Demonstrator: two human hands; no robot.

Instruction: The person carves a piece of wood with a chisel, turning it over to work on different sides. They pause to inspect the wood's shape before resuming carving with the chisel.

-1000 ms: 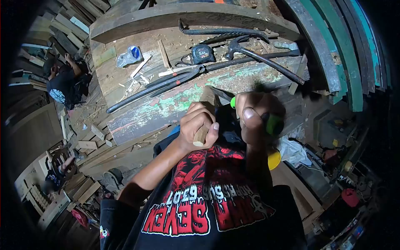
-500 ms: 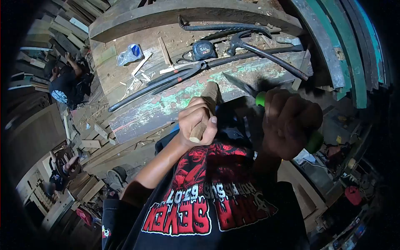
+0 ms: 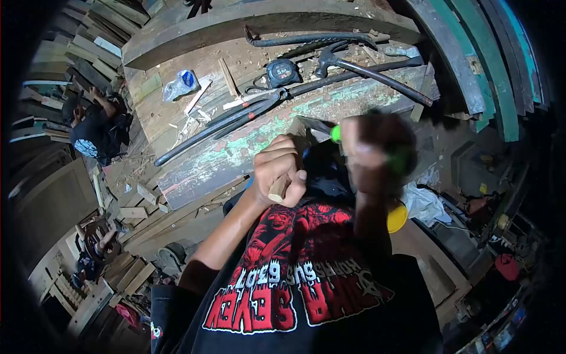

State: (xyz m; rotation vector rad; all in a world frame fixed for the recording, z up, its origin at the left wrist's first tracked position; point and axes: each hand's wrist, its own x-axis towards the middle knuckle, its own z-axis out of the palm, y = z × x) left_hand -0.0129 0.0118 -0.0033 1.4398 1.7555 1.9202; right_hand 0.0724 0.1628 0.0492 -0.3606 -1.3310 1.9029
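Note:
My left hand [image 3: 278, 168] is closed round a short wooden stick [image 3: 279, 188], whose pale cut end shows below my fingers. Beyond the fist the stick's upper end lies over the paint-flaked plank [image 3: 212, 156]. My right hand [image 3: 377, 150], blurred by motion, grips a knife with a bright green handle [image 3: 336, 134]. Its blade [image 3: 314, 124] points left at the stick's far end; whether the two touch I cannot tell. On the bench past my hands lie a claw hammer [image 3: 371, 75], a tape measure [image 3: 283, 73] and long-handled pincers [image 3: 233, 120].
Wood shavings [image 3: 190, 128] and a clear plastic bag [image 3: 178, 88] lie on the bench, with a curved beam [image 3: 271, 25] along its back. Green boards [image 3: 492, 65] stand at the right. A co-worker [image 3: 94, 127] sits at the left among stacked timber [image 3: 88, 53].
My right hand has moved left and slightly up with the knife, bringing the blade to the stick's far end. My left hand keeps its hold on the stick, nearly in place.

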